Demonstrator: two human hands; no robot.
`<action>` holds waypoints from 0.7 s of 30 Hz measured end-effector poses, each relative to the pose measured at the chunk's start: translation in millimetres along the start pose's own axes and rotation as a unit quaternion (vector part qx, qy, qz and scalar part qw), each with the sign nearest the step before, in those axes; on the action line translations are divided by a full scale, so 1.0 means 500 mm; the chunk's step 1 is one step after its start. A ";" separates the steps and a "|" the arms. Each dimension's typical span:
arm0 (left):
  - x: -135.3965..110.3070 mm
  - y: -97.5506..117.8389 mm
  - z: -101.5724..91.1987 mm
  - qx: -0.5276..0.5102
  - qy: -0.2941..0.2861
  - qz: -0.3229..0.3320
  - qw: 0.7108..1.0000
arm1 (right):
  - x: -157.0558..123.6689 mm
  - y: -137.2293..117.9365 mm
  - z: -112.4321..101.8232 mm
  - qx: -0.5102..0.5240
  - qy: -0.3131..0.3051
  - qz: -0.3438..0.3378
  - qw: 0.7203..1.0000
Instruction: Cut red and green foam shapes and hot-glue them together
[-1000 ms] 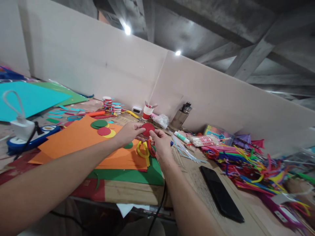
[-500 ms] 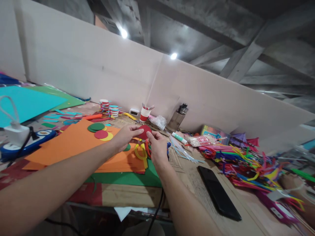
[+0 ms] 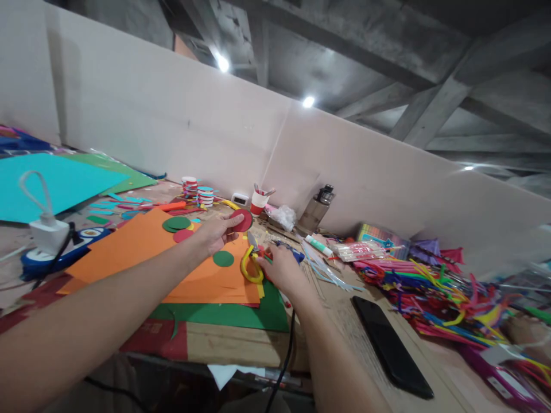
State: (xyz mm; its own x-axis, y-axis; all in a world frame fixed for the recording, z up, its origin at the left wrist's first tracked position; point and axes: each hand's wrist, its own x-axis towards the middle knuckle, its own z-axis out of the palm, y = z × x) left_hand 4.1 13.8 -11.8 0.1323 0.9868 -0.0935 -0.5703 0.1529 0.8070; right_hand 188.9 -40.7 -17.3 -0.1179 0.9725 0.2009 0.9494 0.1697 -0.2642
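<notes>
My left hand (image 3: 215, 234) is closed in a pinch on a red paper circle (image 3: 241, 220), held up above the orange sheets. My right hand (image 3: 282, 265) is over the scissors, its thumb and fingers apart and holding nothing that I can see. Beside its thumb are scissors with yellow handles (image 3: 248, 269) and something red, partly hidden by the hand. On the orange paper (image 3: 129, 246) lie a green circle (image 3: 223, 258), and farther left another green circle (image 3: 177, 223) beside a red one (image 3: 183, 236). My left forearm covers part of the stack.
A black phone (image 3: 391, 347) lies at the right. Behind it are bundled pipe cleaners (image 3: 434, 287), a glue stick (image 3: 318, 245) and a bottle (image 3: 316, 209). Striped cups (image 3: 205, 197) stand at the back. A white charger plug (image 3: 49, 234) is at the left. A black cable hangs over the table edge.
My right hand has let go of the red circle and moved down and right to the scissors. My left hand keeps the circle, now a little farther left and higher. The view has shifted slightly.
</notes>
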 end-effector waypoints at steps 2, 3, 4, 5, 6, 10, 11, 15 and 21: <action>0.003 0.001 -0.002 -0.006 0.007 0.011 1.000 | -0.007 -0.008 0.014 -0.104 -0.045 -0.001 0.994; 0.004 0.001 -0.002 -0.005 0.009 0.018 1.000 | -0.010 -0.015 0.022 -0.133 -0.058 0.003 0.989; 0.004 0.000 -0.002 -0.002 0.009 0.024 1.000 | -0.011 -0.022 0.028 -0.149 -0.066 0.008 0.987; 0.004 -0.001 -0.002 0.001 0.007 0.031 0.999 | -0.011 -0.029 0.034 -0.156 -0.068 0.014 0.985; 0.004 -0.002 -0.002 0.005 0.004 0.038 0.999 | -0.011 -0.035 0.038 -0.159 -0.067 0.020 0.985; 0.004 -0.005 -0.002 0.018 -0.007 0.059 0.998 | -0.007 -0.042 0.037 -0.154 -0.060 0.046 0.985; 0.005 -0.005 -0.002 0.023 -0.009 0.064 0.998 | -0.006 -0.039 0.034 -0.148 -0.056 0.052 0.986; 0.006 -0.006 -0.005 0.044 -0.022 0.093 0.994 | -0.002 -0.020 0.018 -0.111 -0.020 0.065 0.992; 0.004 0.000 -0.002 0.032 -0.053 0.138 0.989 | 0.004 -0.006 -0.011 0.118 0.117 0.032 0.986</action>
State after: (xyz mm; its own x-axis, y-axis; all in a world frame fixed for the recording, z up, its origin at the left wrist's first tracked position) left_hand 3.7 15.9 -12.6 0.0656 0.9788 0.1942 -0.5445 -0.1280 0.8290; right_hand 187.7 -40.1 -10.9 0.0370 0.9236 0.3815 0.8550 0.1684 -0.4905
